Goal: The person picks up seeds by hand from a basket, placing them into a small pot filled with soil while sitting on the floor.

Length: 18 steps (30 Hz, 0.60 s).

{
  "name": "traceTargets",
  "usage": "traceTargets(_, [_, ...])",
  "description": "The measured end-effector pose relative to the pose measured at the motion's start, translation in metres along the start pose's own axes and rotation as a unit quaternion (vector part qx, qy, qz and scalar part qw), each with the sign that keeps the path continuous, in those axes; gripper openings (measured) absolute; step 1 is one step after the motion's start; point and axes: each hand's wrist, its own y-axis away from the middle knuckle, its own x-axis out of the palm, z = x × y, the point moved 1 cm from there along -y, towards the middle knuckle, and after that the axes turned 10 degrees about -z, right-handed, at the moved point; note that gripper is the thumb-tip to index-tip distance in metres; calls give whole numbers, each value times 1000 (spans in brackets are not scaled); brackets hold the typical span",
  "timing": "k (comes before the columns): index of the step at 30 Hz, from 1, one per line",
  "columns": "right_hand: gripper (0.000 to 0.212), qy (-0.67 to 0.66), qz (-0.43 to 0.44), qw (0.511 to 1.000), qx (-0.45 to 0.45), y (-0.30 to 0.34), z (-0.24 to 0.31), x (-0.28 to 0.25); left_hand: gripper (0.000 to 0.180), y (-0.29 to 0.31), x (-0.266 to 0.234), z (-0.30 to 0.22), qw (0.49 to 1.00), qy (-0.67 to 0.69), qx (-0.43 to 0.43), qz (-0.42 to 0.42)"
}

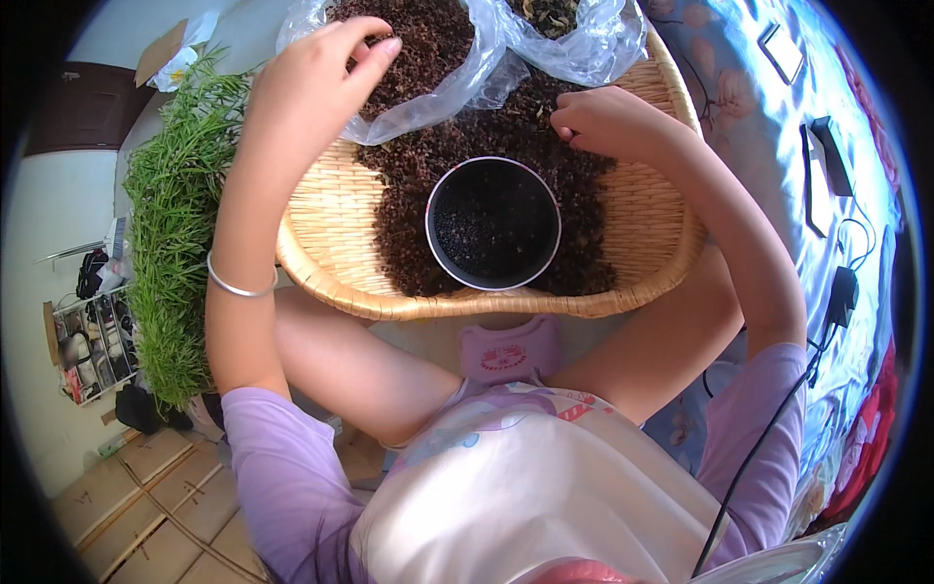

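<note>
A woven wicker basket (pixel 336 209) rests in front of me, holding a heap of dark red-brown dried bits (pixel 404 234) that look like peppercorn husks. On the heap stands a round pale-rimmed bowl (pixel 556 209), dark inside, with small black grains (pixel 472 229) at its bottom. My left hand (pixel 326 73) is over a clear plastic bag (pixel 413 119) of similar red-brown bits, its thumb and fingers drawn together. Right of the bowl, my right hand (pixel 613 122) is closed low over the heap. Whatever either hand pinches is too small or hidden to make out.
A second clear plastic bag (pixel 603 49) with dried bits sits at the basket's far right. Leafy green stems (pixel 180 224) stand close on the left. Beyond my right arm, a patterned blue cloth (pixel 769 127) carries a black adapter (pixel 843 292) with cables. A pink stool (pixel 511 350) shows below the basket.
</note>
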Motion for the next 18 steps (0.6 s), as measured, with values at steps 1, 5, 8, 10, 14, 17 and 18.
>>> traceTargets(1, [9, 5, -5, 1000, 1, 2, 2, -1, 29, 6, -5, -10, 1000, 16, -13, 11])
traceTargets(5, [12, -51, -74, 996, 12, 10, -3, -13, 27, 23, -16, -38, 993, 109, -35, 24])
traceTargets(8, [16, -218, -144, 962, 77, 19, -4, -23, 28, 33, -19, -54, 972, 223, -48, 56])
traceTargets(10, [18, -305, -179, 929, 108, 19, 5, -31, 28, 42, -14, -61, 956, 280, -55, 71])
traceTargets(14, [15, -494, -152, 834, 192, 25, 24, -44, 27, 46, -5, -69, 939, 318, -59, 121])
traceTargets(17, [14, -583, -135, 781, 177, 27, 49, -52, 31, 47, 4, -71, 903, 391, -90, 156])
traceTargets(18, [15, -599, -130, 771, 176, 28, 56, -53, 32, 48, 5, -73, 891, 411, -99, 165])
